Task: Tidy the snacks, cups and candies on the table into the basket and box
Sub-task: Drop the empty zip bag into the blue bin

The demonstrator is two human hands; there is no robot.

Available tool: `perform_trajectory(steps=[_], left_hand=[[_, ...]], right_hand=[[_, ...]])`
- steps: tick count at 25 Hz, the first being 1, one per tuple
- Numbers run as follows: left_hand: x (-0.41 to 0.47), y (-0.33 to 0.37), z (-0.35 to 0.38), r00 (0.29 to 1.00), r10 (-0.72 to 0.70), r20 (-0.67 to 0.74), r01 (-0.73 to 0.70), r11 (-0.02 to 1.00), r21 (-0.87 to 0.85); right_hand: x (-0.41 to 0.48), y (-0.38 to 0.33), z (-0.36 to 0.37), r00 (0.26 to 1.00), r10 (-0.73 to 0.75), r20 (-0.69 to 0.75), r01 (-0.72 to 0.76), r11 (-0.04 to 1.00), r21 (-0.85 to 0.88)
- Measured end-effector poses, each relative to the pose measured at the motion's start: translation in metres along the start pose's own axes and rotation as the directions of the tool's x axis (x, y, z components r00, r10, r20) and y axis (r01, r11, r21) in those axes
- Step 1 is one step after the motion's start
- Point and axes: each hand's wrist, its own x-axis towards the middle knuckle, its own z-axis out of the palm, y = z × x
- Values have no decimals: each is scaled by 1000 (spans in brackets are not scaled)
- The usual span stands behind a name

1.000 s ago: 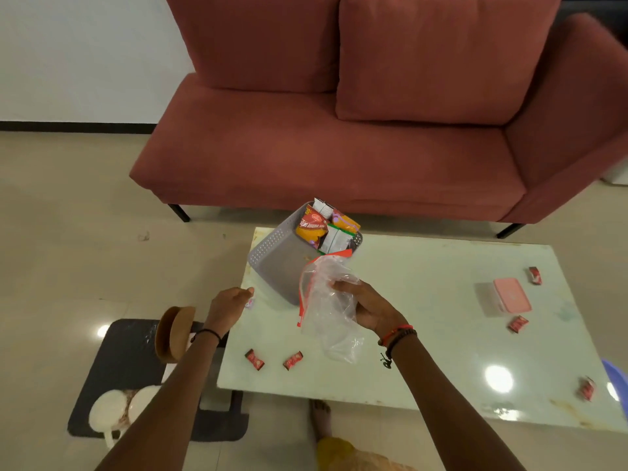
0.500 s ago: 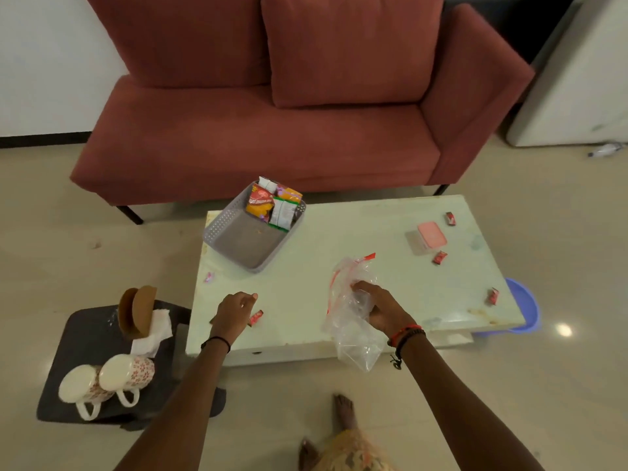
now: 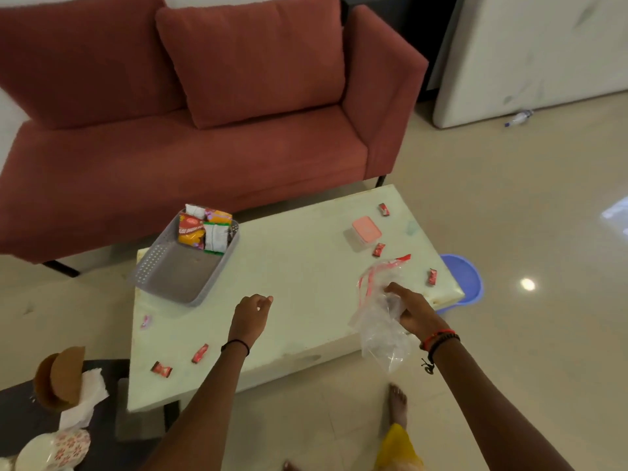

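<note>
A grey basket [image 3: 176,277] stands on the pale table [image 3: 306,266] at its far left, with several snack packets [image 3: 204,229] at its back end. A small box with a pink lid [image 3: 365,231] sits far right. Red candies lie beside the box [image 3: 378,249], behind it [image 3: 384,209], by the right edge [image 3: 432,277] and at the near left [image 3: 199,353] [image 3: 161,369]; a pink candy [image 3: 146,321] lies at the left edge. My right hand [image 3: 413,312] grips a clear zip bag [image 3: 380,328] over the near right edge. My left hand [image 3: 253,312] hovers mid-table, fingers curled, nothing visible in it.
A red sofa [image 3: 190,158] runs behind the table. A blue basin [image 3: 465,277] sits on the floor under the table's right end. At bottom left a dark side table [image 3: 13,402] holds floral cups [image 3: 68,448], tissue and a brown holder. My bare foot [image 3: 397,402] is near the table.
My right hand carried the bag rightward along the table's near edge. My left hand left the near-left candies and now hovers over the table's middle. The candies stayed in place.
</note>
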Motion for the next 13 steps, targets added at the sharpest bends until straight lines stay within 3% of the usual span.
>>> perform_trajectory(steps=[5,9,13], left_hand=[[44,87,88,997,42,61,-43,999,9],[88,168,176,990,18,138,-23,999,35],[128,240,244,978,68,195,-80,995,55]], right_hand=[[46,-67,-120,969,-88,-230,95,995,19],[95,-128,-216,878,-122,-462,111,992,-52],[142,-164,-278,817,-144,-559,164,986,-14]])
